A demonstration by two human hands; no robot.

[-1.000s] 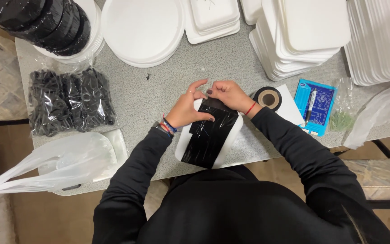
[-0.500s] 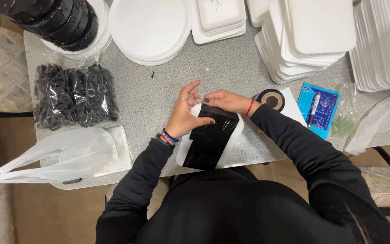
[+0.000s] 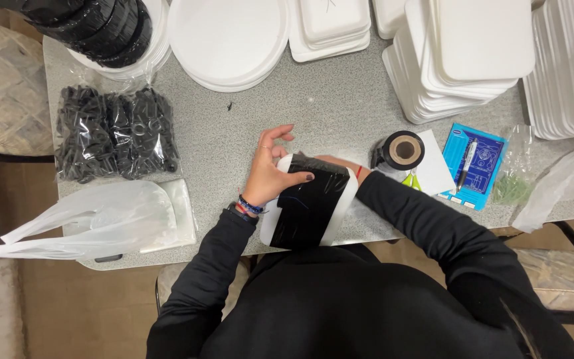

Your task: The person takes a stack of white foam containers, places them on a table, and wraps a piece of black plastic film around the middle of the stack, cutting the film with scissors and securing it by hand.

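Black film [image 3: 310,203] is mid-wrap around the white foam container [image 3: 340,206] you steady under your left hand [image 3: 270,176], thumb pressing its top, fingers lifted; your right hand [image 3: 340,161] hides behind it, grip unclear; smoothing the far edge looks next.

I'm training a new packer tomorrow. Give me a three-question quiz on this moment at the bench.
1. True or false: the left hand rests on the white container wrapped in black film.
2. What lies right of the tape roll? A) blue card with pen B) bag of black pieces C) white plastic bag
3. Is the right hand fully visible?

Key: 1 true; 2 A; 3 no, mostly hidden behind the container.
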